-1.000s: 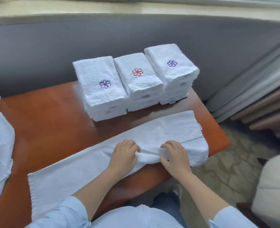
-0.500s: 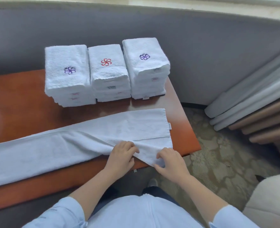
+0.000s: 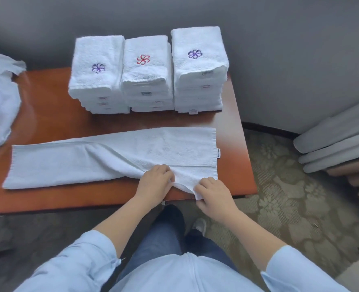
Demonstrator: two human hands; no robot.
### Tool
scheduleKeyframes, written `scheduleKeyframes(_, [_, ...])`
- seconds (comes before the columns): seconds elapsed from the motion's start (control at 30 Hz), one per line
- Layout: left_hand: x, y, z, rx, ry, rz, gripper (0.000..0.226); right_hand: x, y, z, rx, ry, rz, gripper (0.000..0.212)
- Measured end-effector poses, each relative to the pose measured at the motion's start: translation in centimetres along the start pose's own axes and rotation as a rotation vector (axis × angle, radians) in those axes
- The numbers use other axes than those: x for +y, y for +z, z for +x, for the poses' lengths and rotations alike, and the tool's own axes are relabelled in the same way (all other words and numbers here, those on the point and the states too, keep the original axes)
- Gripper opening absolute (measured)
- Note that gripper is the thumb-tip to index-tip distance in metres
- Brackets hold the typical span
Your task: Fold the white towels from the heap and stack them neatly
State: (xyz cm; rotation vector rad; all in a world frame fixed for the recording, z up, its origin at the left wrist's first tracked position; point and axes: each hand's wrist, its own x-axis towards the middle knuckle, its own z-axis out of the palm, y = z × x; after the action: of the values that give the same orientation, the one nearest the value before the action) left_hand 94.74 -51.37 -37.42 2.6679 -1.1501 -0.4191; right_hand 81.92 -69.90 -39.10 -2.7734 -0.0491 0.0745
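Though under a towel (image 3: 69,163), glossy table (image 3: 47,114) (carpet (image 3: 290,197) beside)

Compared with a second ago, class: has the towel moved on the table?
Yes. The towel slid left: its right end reached past the right stack before and now stops short of that stack's right side.

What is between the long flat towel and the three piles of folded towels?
Only a bare strip of the orange table; the head view shows nothing lying between the long towel and the piles.
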Motion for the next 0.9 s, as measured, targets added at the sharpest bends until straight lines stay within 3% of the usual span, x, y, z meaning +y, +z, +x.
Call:
scheduleKeyframes(0.07, [0.1, -0.1, 0.3, -0.019, -0.002, 0.020, 0.015, 0.6, -0.7, 0.3, 0.002, 0.074, 0.143, 0.006])
scheduleKeyframes(0.23, [0.2, -1.4, 3.0, -0.006, -0.124, -0.030, 0.014, 2.4, -2.7, 3.3, 0.068, 0.494, 0.549, 0.029])
scheduleKeyframes(0.43, [0.3, -4.0, 10.3, 0.133, -0.127, -0.045, 0.012, 4.9, -5.6, 8.4, 0.227, 0.678, 0.838, 0.025])
scheduleKeyframes(0.73, [-1.7, -3.2, 16.7, 0.034, -0.110, -0.009, 0.013, 7.4, -5.5, 13.3, 0.133, 0.815, 0.692, 0.025])
scheduleKeyframes(0.9, [-1.9, -2.3, 17.5, -0.003, -0.106, 0.047, 0.010, 8.3, -4.4, 14.1, 0.024, 0.882, 0.456, 0.021])
